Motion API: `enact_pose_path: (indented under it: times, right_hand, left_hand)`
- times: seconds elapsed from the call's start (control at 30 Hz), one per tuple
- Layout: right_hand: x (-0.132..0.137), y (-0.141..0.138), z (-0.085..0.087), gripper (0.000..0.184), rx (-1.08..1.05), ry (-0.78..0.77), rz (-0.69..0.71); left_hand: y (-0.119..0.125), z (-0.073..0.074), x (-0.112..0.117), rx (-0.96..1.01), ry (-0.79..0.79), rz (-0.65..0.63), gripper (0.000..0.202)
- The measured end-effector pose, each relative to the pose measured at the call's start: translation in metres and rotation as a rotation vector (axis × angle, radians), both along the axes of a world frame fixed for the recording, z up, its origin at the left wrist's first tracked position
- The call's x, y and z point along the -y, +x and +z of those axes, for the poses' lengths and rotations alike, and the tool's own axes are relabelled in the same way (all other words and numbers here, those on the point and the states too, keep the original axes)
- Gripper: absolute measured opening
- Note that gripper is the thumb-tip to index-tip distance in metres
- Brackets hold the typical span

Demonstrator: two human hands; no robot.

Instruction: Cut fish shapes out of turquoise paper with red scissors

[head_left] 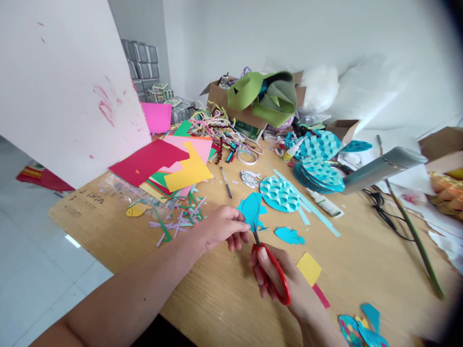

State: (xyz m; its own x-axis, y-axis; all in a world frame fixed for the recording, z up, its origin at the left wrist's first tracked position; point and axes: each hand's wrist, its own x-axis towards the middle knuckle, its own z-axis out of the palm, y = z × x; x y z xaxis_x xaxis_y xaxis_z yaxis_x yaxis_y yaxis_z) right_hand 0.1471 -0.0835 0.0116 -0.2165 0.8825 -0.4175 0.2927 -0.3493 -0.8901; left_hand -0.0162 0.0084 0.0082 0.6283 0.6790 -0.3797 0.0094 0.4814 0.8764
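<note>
Between the thumb and fingers of my left hand (231, 226) is a piece of blue paper (250, 208) with a curved outline drawn on it. My right hand (273, 270) is wrapped round the red handles of a pair of scissors (277, 277). The scissor blades point away from me and meet the lower edge of the blue paper. Just right of the blades, a cut-out blue paper fish (289, 235) lies on the table. Behind the held paper are a white fish drawing (250, 179) and a round turquoise disc with wavy paper strips (279, 193).
Coloured paper sheets (152, 161) and thin paper scraps (177, 219) cover the table's left side. A pen (226, 182) lies mid-table. To the right stand stacked turquoise discs (318, 176), a grey tumbler (385, 169) and a long green stem (412, 231). A cardboard box (249, 117) overflows behind.
</note>
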Motion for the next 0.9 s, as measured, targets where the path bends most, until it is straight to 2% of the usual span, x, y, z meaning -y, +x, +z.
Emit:
enact_pose_path:
  times: [0.67,0.9]
  right_hand:
    - [0.0003,0.0008,-0.002,0.05,0.019,0.017,-0.044]
    - [-0.0007,0.001,-0.0028,0.05,0.009,0.0,-0.039]
  left_hand:
    - [0.0003,0.0016,0.0016,-0.017,0.002,0.008,0.009]
    - [-0.0003,0.0011,0.0007,-0.008,-0.005,0.017,0.014]
